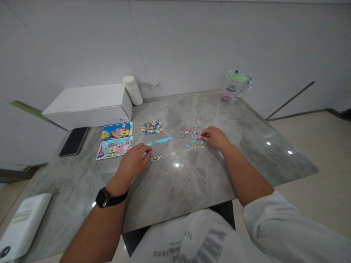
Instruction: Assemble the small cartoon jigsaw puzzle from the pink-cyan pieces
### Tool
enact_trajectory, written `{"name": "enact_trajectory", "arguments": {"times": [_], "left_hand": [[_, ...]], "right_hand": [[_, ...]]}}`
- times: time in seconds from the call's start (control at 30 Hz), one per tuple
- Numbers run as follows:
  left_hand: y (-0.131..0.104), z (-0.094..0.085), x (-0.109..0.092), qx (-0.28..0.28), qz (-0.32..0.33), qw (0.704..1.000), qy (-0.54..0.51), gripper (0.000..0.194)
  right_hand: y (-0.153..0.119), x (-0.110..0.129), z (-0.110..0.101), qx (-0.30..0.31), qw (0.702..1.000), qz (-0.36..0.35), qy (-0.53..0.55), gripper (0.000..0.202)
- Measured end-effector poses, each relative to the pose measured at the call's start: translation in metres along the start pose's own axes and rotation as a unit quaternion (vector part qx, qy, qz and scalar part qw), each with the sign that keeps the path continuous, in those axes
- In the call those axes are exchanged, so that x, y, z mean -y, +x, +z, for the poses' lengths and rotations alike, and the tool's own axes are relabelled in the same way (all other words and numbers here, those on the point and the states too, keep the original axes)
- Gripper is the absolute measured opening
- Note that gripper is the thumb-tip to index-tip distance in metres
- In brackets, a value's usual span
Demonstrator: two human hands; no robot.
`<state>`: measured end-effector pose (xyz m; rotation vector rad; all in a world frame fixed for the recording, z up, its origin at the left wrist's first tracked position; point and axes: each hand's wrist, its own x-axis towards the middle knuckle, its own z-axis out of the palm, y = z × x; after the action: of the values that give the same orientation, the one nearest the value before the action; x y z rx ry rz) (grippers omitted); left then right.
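My right hand (216, 138) reaches into a loose pile of small jigsaw pieces (196, 138), its fingers pinched together at a puzzle piece on the pile's right side. Over on the left, my left hand (134, 160) rests with curled fingers beside a short joined section of puzzle (157, 157). A small reddish spot shows at its fingertips, too small to name. Just beyond lies a joined light-blue strip (163, 140), partly lined up with another blue bit near the left fingers. One single piece (172, 153) lies apart between the hands.
Farther back is a second heap of yellow and blue pieces (152, 126). Two cartoon picture cards (116, 131), a phone (74, 141), a white box (90, 102), a white bottle (133, 90) and glasses (154, 91) stand left. A plastic bag (233, 87) sits at the back right.
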<state>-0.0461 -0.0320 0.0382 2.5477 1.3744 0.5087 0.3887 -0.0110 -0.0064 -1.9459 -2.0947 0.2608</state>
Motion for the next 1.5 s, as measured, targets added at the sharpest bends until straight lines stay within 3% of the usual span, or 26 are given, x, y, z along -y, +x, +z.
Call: {"name": "enact_trajectory", "arguments": {"times": [0.47,0.7,0.93,1.1,1.3,1.5], "left_hand": [[0.000,0.005,0.001,0.016,0.006,1.000,-0.012,0.024],[0.000,0.004,0.000,0.017,0.002,1.000,-0.011,0.026],[0.000,0.004,-0.001,0.020,-0.003,1.000,-0.013,0.027],[0.000,0.002,-0.002,0.022,-0.003,1.000,-0.015,0.028],[-0.001,0.002,-0.002,0.014,0.000,1.000,-0.011,0.027],[-0.002,-0.004,-0.002,-0.017,-0.028,0.999,-0.006,0.028]], "right_hand": [[-0.007,0.027,-0.010,-0.005,0.997,0.036,-0.075,0.019],[-0.005,0.022,-0.006,0.006,0.999,0.028,-0.038,0.021],[-0.003,0.016,-0.003,0.015,1.000,0.002,0.010,0.010],[-0.001,0.011,-0.003,-0.047,0.998,0.021,0.027,0.010],[0.000,0.006,-0.003,-0.029,0.998,0.002,0.051,0.014],[0.004,0.009,-0.002,-0.082,0.993,0.083,-0.028,0.028]]}}
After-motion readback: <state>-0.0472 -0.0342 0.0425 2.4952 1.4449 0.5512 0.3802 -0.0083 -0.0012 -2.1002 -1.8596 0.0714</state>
